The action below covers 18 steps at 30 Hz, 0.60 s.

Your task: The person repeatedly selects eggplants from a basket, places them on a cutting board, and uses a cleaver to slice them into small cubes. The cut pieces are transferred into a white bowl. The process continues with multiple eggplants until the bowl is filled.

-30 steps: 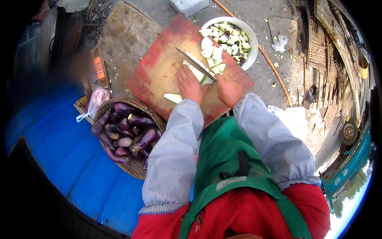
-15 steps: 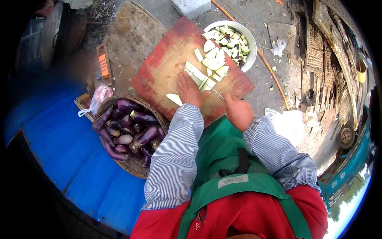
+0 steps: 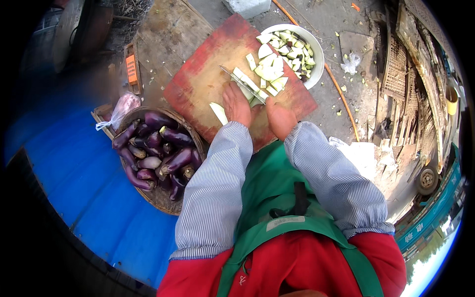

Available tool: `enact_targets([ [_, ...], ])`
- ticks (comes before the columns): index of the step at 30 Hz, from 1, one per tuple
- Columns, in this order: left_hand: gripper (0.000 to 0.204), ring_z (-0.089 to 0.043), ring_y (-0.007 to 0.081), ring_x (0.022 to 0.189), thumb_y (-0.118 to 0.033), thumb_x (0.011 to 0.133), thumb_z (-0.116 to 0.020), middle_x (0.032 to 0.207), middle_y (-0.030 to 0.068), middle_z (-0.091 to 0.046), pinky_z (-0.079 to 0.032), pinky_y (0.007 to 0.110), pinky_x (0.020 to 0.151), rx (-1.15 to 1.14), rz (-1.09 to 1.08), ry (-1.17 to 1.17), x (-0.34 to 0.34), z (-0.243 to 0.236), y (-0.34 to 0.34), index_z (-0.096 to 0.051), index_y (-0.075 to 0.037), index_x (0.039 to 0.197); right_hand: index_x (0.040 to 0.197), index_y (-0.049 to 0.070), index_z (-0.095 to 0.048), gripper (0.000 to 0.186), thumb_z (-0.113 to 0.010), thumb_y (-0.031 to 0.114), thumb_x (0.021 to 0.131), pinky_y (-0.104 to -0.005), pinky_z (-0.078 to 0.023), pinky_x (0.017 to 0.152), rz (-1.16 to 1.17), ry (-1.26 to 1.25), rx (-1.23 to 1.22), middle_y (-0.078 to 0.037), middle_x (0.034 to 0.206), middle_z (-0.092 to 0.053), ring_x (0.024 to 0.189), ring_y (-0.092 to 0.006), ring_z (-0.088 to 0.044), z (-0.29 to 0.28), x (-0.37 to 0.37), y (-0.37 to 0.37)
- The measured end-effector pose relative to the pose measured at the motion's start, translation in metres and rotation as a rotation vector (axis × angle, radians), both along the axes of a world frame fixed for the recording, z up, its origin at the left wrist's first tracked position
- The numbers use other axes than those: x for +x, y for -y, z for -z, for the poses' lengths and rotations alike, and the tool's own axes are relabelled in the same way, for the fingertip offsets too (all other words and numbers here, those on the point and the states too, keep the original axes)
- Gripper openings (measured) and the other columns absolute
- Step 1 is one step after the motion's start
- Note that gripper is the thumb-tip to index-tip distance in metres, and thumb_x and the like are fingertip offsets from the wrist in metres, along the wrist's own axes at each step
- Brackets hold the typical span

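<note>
A red-edged wooden cutting board (image 3: 198,74) lies tilted before me. My right hand (image 3: 281,119) is closed round the handle of a knife (image 3: 240,83), its blade slanting across the board to the far left. On the near side of the blade my left hand (image 3: 237,105) presses a pale eggplant piece (image 3: 245,92) to the board, fingers together and partly hiding it. Cut eggplant pieces (image 3: 269,69) are heaped beyond the knife. A pale eggplant wedge (image 3: 218,113) lies left of my left hand.
A white bowl (image 3: 319,59) of chopped eggplant stands beyond the board's far right corner. Whole purple eggplants (image 3: 179,159) fill a wicker basket (image 3: 166,205) at left, beside a plastic bag (image 3: 123,108). An orange pole (image 3: 341,94) lies on the ground at right.
My right hand and the knife have moved left, closer to my left hand. The blade now sits nearer my left fingers, with a cut strip on its far side. The view has shifted slightly.
</note>
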<state>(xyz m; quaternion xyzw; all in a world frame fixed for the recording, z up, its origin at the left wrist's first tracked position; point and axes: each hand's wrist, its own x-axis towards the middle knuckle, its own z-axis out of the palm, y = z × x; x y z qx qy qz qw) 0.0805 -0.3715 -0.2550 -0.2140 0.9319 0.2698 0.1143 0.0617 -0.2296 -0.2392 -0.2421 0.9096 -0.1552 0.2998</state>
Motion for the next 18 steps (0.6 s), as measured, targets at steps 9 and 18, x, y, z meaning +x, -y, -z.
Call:
enact_targets([
  [9, 0.086, -0.041, 0.0400, 0.113, -0.013, 0.058, -0.083, 0.120, 0.0236, -0.041, -0.036, 0.045, 0.098, -0.070, 0.043, -0.061, 0.012, 0.010, -0.006, -0.033, 0.007, 0.125, 0.099, -0.001, -0.042, 0.024, -0.056, 0.007, 0.082, -0.0461, -0.051, 0.061, 0.035, 0.102, -0.067, -0.021, 0.080, -0.065, 0.078, -0.0372, -0.066, -0.007, -0.009, 0.011],
  [18, 0.104, -0.036, 0.0413, 0.120, -0.025, 0.057, -0.087, 0.129, 0.0270, -0.038, -0.029, 0.045, 0.105, -0.008, 0.051, -0.064, 0.008, 0.015, -0.011, -0.025, 0.010, 0.133, 0.104, -0.001, -0.046, 0.027, -0.056, 0.009, 0.082, -0.0499, -0.050, 0.066, 0.216, 0.086, -0.225, -0.026, 0.075, -0.063, 0.076, -0.0425, -0.064, 0.001, -0.028, -0.026],
])
